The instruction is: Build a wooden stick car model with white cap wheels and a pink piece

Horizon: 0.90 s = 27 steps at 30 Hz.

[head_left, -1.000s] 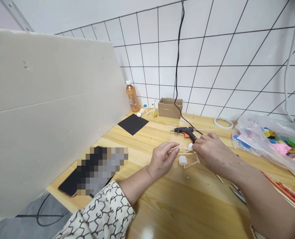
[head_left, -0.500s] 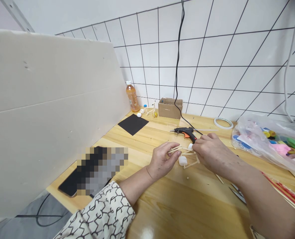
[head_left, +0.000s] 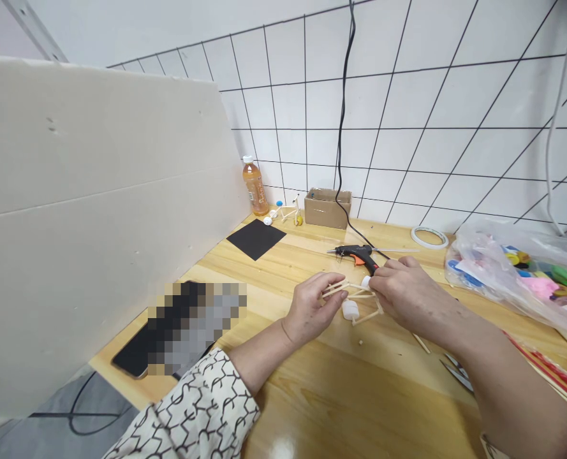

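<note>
A small frame of thin wooden sticks (head_left: 369, 315) with white bottle caps (head_left: 351, 310) on it is between my hands, just above the wooden table. My left hand (head_left: 314, 307) pinches the frame's left end between thumb and fingers. At its other end my right hand (head_left: 410, 290) is closed around the upper right part, next to a second white cap (head_left: 365, 281); its fingertips are partly hidden. A black glue gun (head_left: 357, 254) with an orange trigger lies just behind my hands.
Scissors (head_left: 458, 371) lie beneath my right forearm. A plastic bag of colourful caps (head_left: 527, 268) and a tape roll (head_left: 429, 237) are at right. Further back stand a cardboard box (head_left: 328, 208), a drink bottle (head_left: 255, 186) and black paper (head_left: 257, 239). Phones (head_left: 134, 354) lie left, beside a white foam panel (head_left: 96, 191).
The lower white cap has turned slightly and shifted a little to the left. Both hands keep almost the same place and hold.
</note>
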{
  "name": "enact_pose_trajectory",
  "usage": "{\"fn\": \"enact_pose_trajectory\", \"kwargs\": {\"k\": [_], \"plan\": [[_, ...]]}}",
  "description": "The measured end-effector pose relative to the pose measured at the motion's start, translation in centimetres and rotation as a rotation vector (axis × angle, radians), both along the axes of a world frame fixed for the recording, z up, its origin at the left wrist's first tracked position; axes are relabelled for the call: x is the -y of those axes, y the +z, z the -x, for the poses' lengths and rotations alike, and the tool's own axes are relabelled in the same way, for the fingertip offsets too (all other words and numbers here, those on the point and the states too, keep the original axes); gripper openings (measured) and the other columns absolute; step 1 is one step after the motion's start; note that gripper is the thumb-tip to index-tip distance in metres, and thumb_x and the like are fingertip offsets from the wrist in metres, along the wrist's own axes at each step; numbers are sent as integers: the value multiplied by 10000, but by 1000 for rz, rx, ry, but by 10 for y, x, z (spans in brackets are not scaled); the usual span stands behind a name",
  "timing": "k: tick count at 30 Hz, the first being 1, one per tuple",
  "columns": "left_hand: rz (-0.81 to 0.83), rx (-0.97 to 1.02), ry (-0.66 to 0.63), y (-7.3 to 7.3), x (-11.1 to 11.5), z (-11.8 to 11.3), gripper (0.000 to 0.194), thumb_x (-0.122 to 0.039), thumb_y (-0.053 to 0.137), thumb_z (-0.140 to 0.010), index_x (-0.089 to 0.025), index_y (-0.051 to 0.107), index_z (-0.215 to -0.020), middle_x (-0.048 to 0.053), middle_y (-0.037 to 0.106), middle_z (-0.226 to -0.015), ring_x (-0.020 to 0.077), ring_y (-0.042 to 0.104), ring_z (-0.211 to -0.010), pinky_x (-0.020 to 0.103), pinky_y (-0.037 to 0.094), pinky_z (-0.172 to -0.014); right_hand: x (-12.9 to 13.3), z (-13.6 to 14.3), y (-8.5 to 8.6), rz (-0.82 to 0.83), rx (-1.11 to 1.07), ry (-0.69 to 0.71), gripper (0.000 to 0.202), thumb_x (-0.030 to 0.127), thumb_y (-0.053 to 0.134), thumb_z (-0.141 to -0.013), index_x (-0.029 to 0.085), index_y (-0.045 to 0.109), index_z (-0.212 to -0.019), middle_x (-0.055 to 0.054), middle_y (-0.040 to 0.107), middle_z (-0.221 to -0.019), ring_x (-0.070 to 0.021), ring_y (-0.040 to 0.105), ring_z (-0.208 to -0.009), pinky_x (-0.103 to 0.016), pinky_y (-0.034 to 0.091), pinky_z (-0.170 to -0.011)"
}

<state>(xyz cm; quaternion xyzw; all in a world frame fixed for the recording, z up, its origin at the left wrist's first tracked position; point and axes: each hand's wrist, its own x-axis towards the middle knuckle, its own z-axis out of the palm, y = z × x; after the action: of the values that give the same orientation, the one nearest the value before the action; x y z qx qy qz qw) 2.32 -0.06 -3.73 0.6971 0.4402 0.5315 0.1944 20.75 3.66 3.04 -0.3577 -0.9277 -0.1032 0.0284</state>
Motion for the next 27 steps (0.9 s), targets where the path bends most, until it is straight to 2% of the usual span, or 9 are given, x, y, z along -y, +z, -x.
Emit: {"fn": "enact_pose_trajectory", "kwargs": {"k": [15,27], "plan": [[36,5,-9,-1,-1,5,242,-187,595,-768,-123,609,-1000,100,659,-935,161,646,-820,245,529,-745,-1,0,1,1,22,-19,235,119,498,-815,174,581,-602,-47,635,-664,-179,500,-720,-318,242,-689],[128,50,-34,2,1,7,256,-180,606,-744,-115,607,-992,109,663,-964,168,642,-852,260,528,-778,-3,0,-1,2,18,-22,229,115,502,-806,181,576,-599,-29,629,-653,-177,493,-714,-313,232,-688]]}}
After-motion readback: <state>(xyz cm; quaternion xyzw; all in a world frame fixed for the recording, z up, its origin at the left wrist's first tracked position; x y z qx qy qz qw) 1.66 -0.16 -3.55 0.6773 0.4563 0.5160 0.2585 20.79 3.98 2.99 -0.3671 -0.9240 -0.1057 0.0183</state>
